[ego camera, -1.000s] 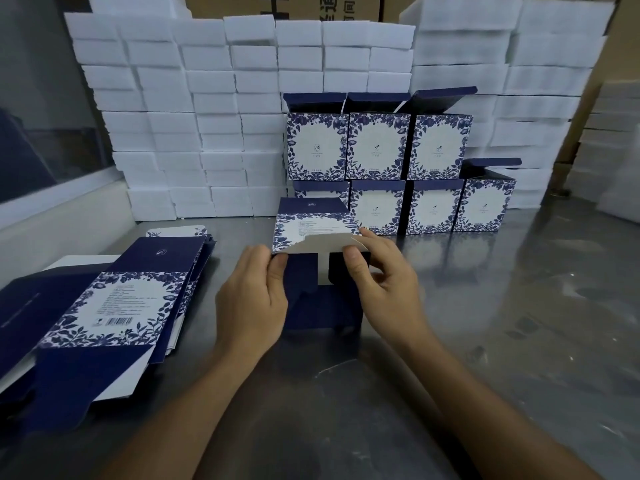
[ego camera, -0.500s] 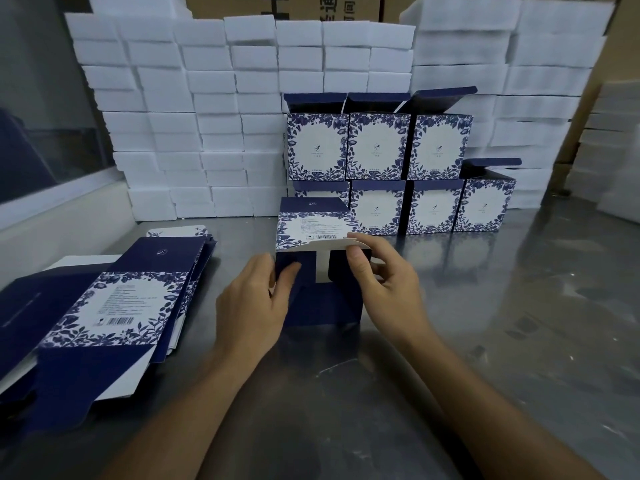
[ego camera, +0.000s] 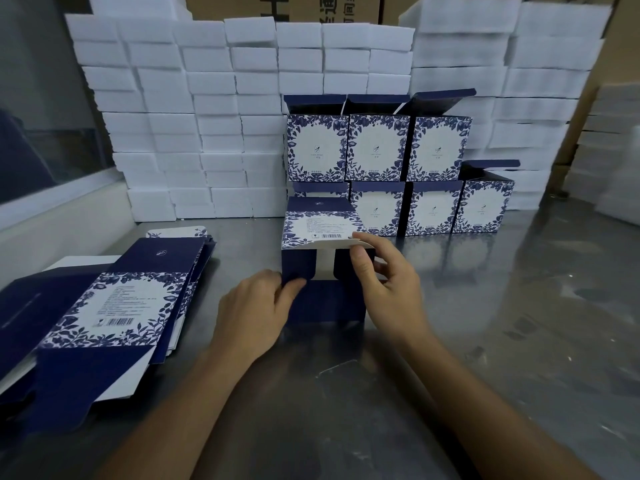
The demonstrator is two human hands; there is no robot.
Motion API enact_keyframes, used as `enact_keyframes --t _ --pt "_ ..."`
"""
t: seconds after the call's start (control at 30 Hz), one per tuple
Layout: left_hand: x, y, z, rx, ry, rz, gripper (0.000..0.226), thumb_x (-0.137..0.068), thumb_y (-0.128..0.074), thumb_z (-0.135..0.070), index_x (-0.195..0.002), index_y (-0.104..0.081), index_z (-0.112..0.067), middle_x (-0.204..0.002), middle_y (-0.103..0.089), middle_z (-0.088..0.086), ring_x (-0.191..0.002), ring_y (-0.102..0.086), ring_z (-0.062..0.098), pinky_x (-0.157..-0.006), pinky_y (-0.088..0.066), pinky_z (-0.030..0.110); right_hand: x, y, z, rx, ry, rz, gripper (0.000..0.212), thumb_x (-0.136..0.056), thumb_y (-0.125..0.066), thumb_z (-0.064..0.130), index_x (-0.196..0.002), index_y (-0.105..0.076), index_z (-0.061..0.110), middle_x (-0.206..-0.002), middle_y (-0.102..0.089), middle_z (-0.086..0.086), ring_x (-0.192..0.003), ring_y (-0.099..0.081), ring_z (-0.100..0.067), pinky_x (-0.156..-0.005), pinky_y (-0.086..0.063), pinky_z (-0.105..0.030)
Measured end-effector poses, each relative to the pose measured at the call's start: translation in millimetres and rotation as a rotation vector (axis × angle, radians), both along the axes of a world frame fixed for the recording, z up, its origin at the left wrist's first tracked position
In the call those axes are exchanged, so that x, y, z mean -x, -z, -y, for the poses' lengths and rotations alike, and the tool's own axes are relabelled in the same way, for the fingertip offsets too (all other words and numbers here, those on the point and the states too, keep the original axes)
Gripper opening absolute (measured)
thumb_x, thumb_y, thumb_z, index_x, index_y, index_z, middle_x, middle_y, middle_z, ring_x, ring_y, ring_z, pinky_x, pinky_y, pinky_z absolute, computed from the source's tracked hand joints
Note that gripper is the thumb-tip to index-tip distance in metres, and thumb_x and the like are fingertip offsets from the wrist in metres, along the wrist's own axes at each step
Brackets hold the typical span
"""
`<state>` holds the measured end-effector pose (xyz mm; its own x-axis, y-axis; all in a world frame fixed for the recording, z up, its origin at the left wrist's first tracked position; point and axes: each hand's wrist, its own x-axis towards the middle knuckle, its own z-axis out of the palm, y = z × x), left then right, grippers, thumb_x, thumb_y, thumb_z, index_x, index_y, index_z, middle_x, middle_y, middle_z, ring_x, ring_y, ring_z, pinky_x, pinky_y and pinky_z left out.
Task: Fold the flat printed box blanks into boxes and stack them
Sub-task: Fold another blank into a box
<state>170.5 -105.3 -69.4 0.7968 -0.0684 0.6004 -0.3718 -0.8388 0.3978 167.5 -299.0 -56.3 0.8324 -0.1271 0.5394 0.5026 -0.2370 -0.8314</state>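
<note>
A half-formed navy and white floral box (ego camera: 320,233) lies on its side on the steel table (ego camera: 519,323), its open end with navy flaps facing me. My left hand (ego camera: 252,313) grips the left flap, thumb on its front. My right hand (ego camera: 388,285) pinches the white flap and right side at the box's upper edge. A pile of flat printed blanks (ego camera: 104,306) lies at the left. Several folded boxes (ego camera: 377,147) stand stacked in two rows behind, lids up.
White foam blocks (ego camera: 194,116) are walled up along the back and at the far right (ego camera: 616,150). Cardboard cartons stand behind them. A low white ledge with a window (ego camera: 41,209) runs along the left.
The box's printed panel has come down and the box has squared up. My left hand slid lower onto the left flap; my right hand stayed at the upper right edge.
</note>
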Motion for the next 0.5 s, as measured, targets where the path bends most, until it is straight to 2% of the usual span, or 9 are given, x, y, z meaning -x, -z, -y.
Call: enact_keyframes --t 0.07,0.23,0.37,0.5 --pt "-3.6 5.5 0.2 -0.072 -0.001 -0.065 0.049 -0.097 -0.051 -0.046 -0.062 -0.045 -0.012 -0.061 -0.045 -0.004 -0.056 -0.046 0.018 -0.050 -0.024 0.030 -0.4 -0.5 1.5 -0.001 0.018 0.005 0.025 -0.090 -0.054 0.055 -0.112 -0.064 0.048 -0.117 -0.067 0.015 -0.108 -0.063 -0.005 -0.091 -0.053 -0.031" --pt "-8.0 7.9 1.0 -0.094 0.028 -0.080 0.046 -0.100 -0.050 -0.038 -0.074 -0.060 -0.002 -0.079 -0.053 0.003 -0.071 -0.054 0.022 -0.061 -0.035 0.031 -0.8 -0.6 2.4 0.010 0.031 0.003 0.020 -0.090 -0.054 0.054 -0.109 -0.062 0.052 -0.119 -0.067 0.015 -0.109 -0.062 -0.005 -0.094 -0.053 -0.032" --pt "-4.1 5.6 -3.1 -0.094 0.073 -0.117 0.042 -0.095 -0.060 -0.033 -0.061 -0.045 -0.015 -0.072 -0.047 -0.003 -0.065 -0.050 0.018 -0.060 -0.033 0.030 -2.4 0.3 3.3 -0.002 0.038 0.003 0.019 -0.093 -0.055 0.052 -0.110 -0.063 0.050 -0.119 -0.067 0.012 -0.110 -0.062 -0.010 -0.095 -0.054 -0.038" --pt "-3.6 2.8 -5.2 -0.045 0.105 -0.202 0.027 -0.084 -0.066 -0.016 -0.064 -0.049 -0.010 -0.075 -0.050 -0.002 -0.066 -0.052 0.015 -0.066 -0.046 0.036 -2.3 0.8 3.7 -0.025 0.041 -0.010 0.035 -0.095 -0.048 0.062 -0.116 -0.066 0.041 -0.118 -0.067 0.008 -0.110 -0.062 -0.008 -0.094 -0.054 -0.041"
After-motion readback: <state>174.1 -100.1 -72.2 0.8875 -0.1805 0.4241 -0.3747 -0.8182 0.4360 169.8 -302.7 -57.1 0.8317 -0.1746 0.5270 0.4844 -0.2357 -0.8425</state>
